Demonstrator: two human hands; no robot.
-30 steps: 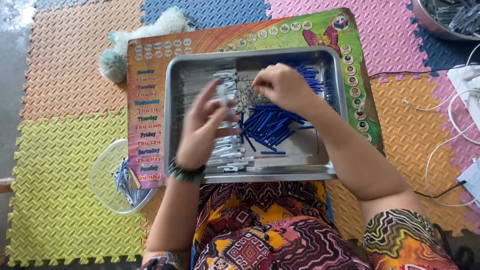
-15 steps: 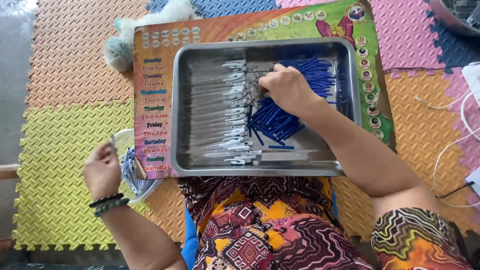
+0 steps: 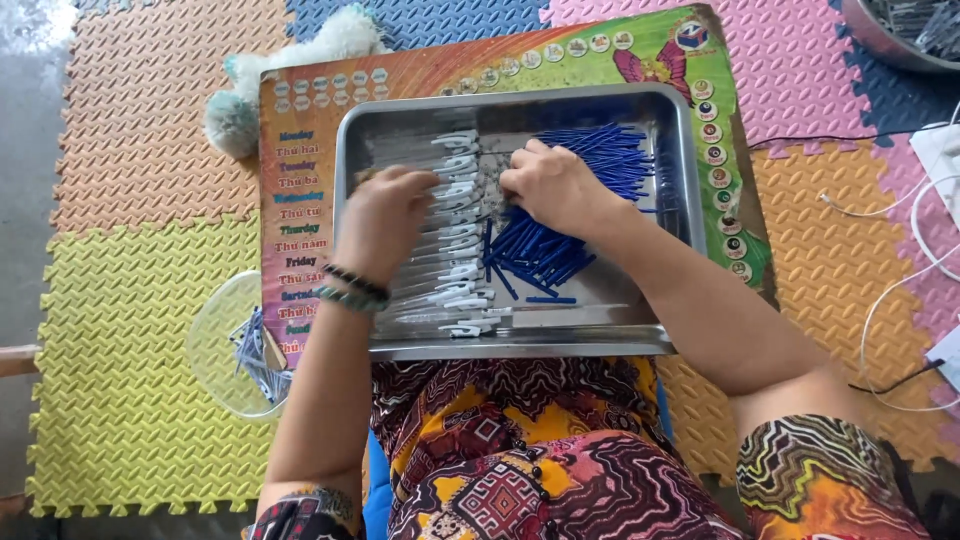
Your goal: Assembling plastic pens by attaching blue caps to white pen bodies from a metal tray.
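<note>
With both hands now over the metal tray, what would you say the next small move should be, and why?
Probably the left hand should close on one clear barrel from the row beneath it. The right hand already rests at the edge of the blue refill pile, so a refill is within its reach, while the left hand only lies over the row in the metal tray; whether it grips anything is hidden.

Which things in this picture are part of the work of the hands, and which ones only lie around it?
In the work:
- left hand on the clear tubes
- right hand on the blue sticks
- metal tray

Lying about:
- clear bowl
- colourful board
- plush toy
- white cables
</note>
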